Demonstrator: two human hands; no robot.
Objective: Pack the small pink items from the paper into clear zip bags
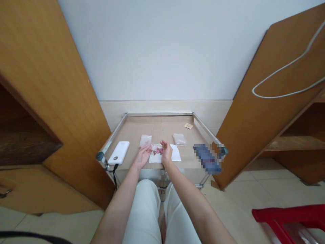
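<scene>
A white sheet (176, 155) lies near the front edge of the tray table, with a small heap of pink and gold pieces (158, 151) on it, too small to name. My left hand (143, 157) is at the sheet's left edge, fingers stretched out, close to a clear plastic packet with pink in it (145, 139); whether they touch it I cannot tell. My right hand (166, 152) rests on edge over the sheet, right beside the heap, fingers loosely curved and apart. Beyond it lies another clear packet (179, 139).
A white flat device (120, 152) with a black strap lies at the table's left. On the right are a blurred-out blue item (207, 158) and a small tan card (188, 125). Metal rails (159, 114) edge the table; wooden cabinets flank it. A red stool (289, 214) stands lower right.
</scene>
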